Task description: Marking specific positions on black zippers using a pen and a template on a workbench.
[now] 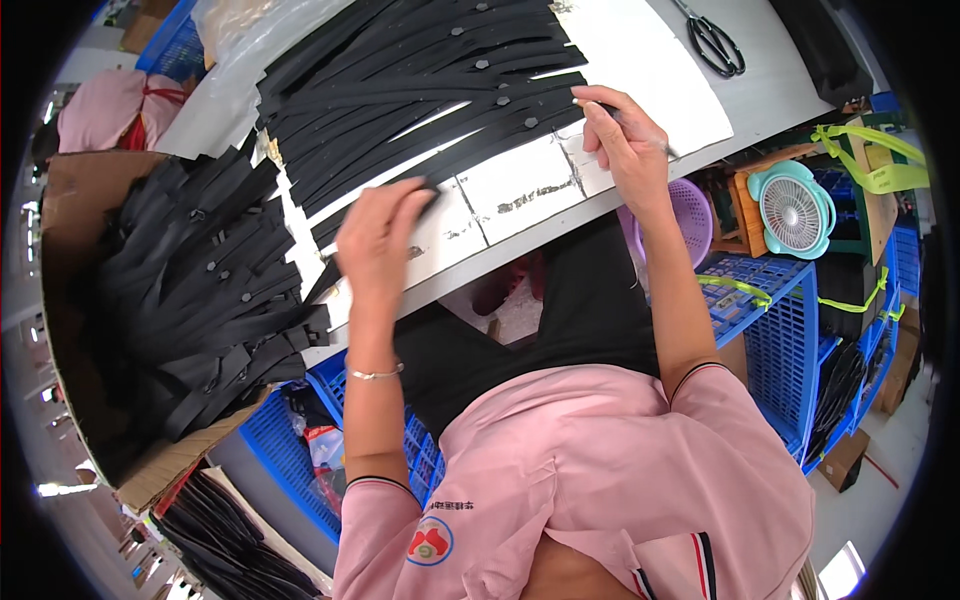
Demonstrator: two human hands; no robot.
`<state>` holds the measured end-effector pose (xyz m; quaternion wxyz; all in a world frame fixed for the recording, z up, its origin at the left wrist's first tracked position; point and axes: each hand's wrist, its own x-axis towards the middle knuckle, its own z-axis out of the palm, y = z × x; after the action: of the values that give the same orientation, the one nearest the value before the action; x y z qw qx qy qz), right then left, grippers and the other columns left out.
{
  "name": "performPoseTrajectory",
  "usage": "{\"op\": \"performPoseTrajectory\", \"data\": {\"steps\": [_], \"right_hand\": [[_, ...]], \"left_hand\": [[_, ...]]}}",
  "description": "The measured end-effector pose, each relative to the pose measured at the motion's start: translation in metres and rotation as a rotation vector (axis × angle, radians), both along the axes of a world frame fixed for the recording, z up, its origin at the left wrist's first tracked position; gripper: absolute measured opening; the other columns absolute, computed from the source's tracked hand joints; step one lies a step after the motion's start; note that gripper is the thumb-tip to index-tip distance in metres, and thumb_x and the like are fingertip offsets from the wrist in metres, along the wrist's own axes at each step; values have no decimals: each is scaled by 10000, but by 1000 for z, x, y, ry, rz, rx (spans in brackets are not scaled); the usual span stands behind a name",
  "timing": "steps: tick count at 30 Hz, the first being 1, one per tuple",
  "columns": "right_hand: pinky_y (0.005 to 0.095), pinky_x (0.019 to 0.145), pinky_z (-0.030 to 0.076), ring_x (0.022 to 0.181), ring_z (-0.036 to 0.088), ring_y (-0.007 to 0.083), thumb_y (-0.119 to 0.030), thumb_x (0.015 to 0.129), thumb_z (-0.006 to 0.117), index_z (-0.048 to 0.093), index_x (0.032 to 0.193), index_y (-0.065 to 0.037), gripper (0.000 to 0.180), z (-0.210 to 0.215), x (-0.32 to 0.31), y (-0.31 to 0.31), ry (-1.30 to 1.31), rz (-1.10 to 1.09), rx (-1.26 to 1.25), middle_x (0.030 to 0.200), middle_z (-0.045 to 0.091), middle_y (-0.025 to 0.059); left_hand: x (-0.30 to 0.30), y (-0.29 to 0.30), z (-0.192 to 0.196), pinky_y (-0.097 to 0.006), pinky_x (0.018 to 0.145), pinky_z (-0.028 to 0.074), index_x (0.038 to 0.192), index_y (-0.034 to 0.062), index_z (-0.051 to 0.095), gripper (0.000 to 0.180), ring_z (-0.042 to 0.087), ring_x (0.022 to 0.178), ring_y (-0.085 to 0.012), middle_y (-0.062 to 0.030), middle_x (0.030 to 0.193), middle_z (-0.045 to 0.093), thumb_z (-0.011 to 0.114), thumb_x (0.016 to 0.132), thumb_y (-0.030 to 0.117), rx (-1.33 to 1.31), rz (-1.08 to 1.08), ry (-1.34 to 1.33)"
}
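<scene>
Long black fabric strips [420,95] lie side by side across a white board [520,185], several with small grey pieces on them. My left hand [375,235], smeared by motion, is at the board's near left, its fingers closed with a short length of black strip [431,198] showing at the tips. At the strips' right ends my right hand [625,145] pinches a slim, dark, pen-like tool [608,110]. Its pale tip points left, close to the strips, and its back end sticks out beyond the hand; I cannot tell whether the tip touches anything.
A cardboard box [70,215] heaped with black strips [210,270] stands left of the table. Black-handled scissors [715,48] lie at the back right. Below the right edge are a purple basket [688,222], a turquoise fan [793,209] and a blue crate [790,330].
</scene>
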<state>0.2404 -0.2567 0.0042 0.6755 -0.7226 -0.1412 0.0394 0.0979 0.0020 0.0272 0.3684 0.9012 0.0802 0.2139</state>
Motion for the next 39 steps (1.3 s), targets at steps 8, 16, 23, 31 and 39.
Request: {"op": "performPoseTrajectory", "data": {"steps": [8, 16, 23, 31, 39], "right_hand": [[400, 867, 546, 969, 722, 276, -88, 856, 780, 713, 1150, -72, 302, -3, -54, 15, -665, -42, -390, 1095, 755, 98], [433, 1025, 481, 1157, 652, 294, -133, 855, 789, 714, 1250, -64, 408, -19, -46, -23, -864, -58, -717, 1253, 722, 74], [386, 1044, 461, 1165, 603, 261, -117, 918, 745, 728, 1269, -100, 351, -33, -28, -43, -805, -156, -704, 1235, 725, 48], [378, 1016, 487, 1172, 613, 274, -93, 958, 701, 715, 1272, -85, 315, -20, -35, -37, -688, -164, -732, 1239, 721, 76], [248, 806, 530, 935, 685, 115, -155, 1029, 623, 737, 1182, -47, 219, 36, -78, 72, -95, 96, -94, 1062, 736, 71]], "left_hand": [[49, -80, -27, -335, 778, 552, 1176, 55, 701, 273, 683, 912, -242, -104, 1032, 687, 712, 908, 3, -87, -150, -123], [-8, -66, -29, -560, 1213, 275, 1320, 52, 663, 389, 569, 1326, -324, -116, 1344, 661, 689, 933, 76, 112, -94, -66], [-70, -35, -23, -646, 1228, 85, 1434, 30, 583, 511, 439, 1463, -316, -150, 1490, 565, 689, 965, 205, 261, 124, 137], [-106, -6, -34, -661, 1213, 6, 1475, 66, 554, 573, 351, 1514, -366, -148, 1554, 505, 711, 966, 276, 242, 269, 170], [-105, -5, -35, -666, 1208, 38, 1446, 66, 571, 562, 354, 1504, -379, -141, 1527, 522, 733, 949, 274, 218, 282, 126]]}}
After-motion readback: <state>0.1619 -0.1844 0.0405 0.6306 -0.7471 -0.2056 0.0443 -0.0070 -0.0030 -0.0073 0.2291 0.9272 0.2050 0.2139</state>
